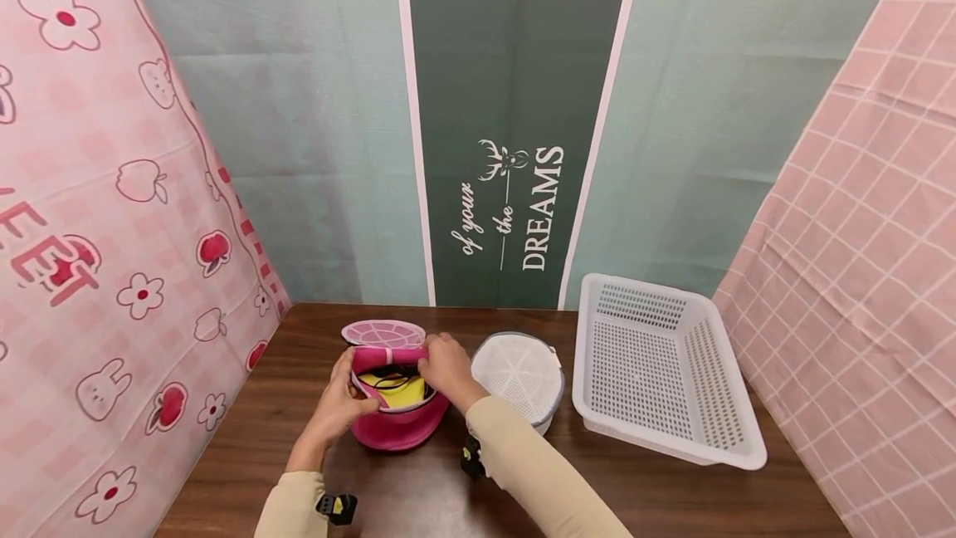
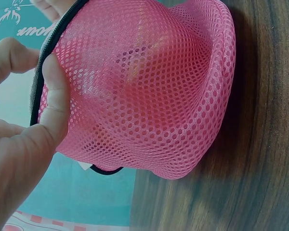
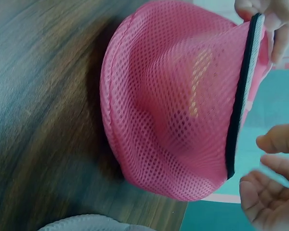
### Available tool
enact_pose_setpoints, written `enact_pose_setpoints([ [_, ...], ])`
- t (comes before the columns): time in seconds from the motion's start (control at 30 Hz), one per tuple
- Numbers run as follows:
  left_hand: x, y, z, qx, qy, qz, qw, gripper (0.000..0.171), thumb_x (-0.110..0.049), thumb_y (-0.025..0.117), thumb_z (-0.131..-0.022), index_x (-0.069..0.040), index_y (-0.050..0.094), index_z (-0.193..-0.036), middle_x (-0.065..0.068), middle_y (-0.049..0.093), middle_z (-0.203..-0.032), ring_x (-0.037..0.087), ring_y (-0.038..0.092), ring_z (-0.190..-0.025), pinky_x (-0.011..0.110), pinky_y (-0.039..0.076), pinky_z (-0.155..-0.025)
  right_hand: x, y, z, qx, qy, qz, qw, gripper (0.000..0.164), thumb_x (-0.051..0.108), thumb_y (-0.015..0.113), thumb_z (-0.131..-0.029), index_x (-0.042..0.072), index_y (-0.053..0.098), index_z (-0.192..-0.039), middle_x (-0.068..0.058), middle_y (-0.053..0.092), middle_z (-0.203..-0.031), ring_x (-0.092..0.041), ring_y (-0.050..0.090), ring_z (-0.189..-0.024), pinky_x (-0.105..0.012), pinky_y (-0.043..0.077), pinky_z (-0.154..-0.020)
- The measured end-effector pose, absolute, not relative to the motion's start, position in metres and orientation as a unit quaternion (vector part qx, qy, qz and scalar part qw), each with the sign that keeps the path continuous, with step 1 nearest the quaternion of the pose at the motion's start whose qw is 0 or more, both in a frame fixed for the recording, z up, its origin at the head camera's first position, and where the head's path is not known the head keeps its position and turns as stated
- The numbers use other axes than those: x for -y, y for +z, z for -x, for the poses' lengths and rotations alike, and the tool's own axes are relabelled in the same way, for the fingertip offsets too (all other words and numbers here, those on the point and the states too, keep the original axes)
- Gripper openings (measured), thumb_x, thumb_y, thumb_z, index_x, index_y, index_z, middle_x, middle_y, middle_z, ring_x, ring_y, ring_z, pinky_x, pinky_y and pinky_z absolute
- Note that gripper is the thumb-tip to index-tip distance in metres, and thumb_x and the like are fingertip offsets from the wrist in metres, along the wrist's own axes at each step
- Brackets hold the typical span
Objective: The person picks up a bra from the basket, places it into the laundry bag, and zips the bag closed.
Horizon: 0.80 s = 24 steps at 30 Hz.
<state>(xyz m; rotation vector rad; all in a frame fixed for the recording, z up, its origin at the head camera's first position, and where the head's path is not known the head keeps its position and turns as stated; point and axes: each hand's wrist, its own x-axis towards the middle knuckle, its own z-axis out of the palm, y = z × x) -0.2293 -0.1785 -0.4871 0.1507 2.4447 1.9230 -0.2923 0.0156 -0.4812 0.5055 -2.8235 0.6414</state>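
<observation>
A pink mesh laundry bag (image 1: 399,432) stands on the table with its round lid (image 1: 384,333) folded back. Inside lie a yellow item (image 1: 407,393) and dark straps, whose kind I cannot tell; their colours show faintly through the mesh. My left hand (image 1: 336,405) pinches the dark-edged rim (image 2: 44,65), its thumb (image 2: 55,86) on the outer mesh. On the opposite side is my right hand (image 1: 448,365), close to the rim. In the right wrist view, the right hand's fingers (image 3: 250,195) are loosely bent and apart from the bag.
To the right stands a round white mesh bag (image 1: 518,374) with a grey edge. Beyond it sits a white perforated plastic basket (image 1: 672,445). A curtain (image 1: 329,148) hangs along the back edge of the brown wooden table (image 1: 418,505), with pink cloths at both sides.
</observation>
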Motion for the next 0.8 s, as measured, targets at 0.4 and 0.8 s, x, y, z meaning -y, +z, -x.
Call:
enact_pose_setpoints([
  [0.4, 0.1786, -0.4859, 0.227, -0.788, 0.613, -0.049, 0.011, 0.102, 0.011, 0.069, -0.067, 0.004, 0.005, -0.146, 0.023, -0.001, -0.15, 0.035, 0.023, -0.128, 0.043, 0.026, -0.101, -0.0203, -0.4865, 0.2978, 0.957, 0.271, -0.099, -0.018, 0.009, 0.007, 0.07, -0.075, 0.003, 0.067, -0.082, -0.006, 0.062, -0.072, -0.018, 0.057, -0.069, -0.033, 0.048, -0.063],
  [0.8, 0.1815, -0.4839, 0.2238, -0.81, 0.585, -0.034, 0.019, 0.097, 0.006, 0.07, -0.069, 0.006, 0.011, -0.145, 0.027, 0.013, -0.144, 0.039, 0.028, -0.122, 0.043, 0.033, -0.097, -0.0233, -0.4855, 0.2958, 0.95, 0.288, -0.122, 0.016, 0.016, 0.006, 0.067, -0.073, 0.011, 0.055, -0.064, 0.0, 0.054, -0.062, -0.017, 0.052, -0.064, -0.032, 0.043, -0.058],
])
